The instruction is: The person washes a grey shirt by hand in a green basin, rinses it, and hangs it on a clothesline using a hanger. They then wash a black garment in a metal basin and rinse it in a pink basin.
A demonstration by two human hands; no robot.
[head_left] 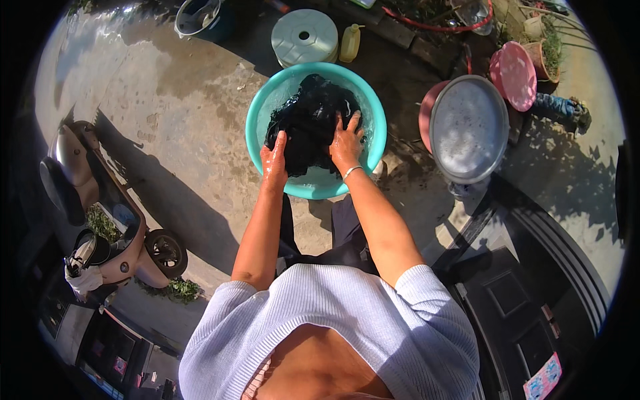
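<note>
Both hands pressed down on soaked black cloth garment (pixel 310 123) inside round turquoise plastic basin (pixel 257 120) at 12 o'clock: left hand (pixel 274 160) clenched on a fold, right hand (pixel 346 143) splayed flat, pinning it underwater; round grey metal lid (pixel 469 128) at 2 o'clock

Hard, bright sunlight falls on the scene from the upper right, throwing crisp dark shadows to the lower left, as beside the scooter (pixel 110 220) on the concrete ground (pixel 180 127). Glare whitens the wet patch of ground at upper left and the pale metal basin (pixel 469 128), while the lower right lies in deep shade. The fisheye lens bends straight edges near the rim, a black vignette rings the frame, and the centre stays sharp.
</note>
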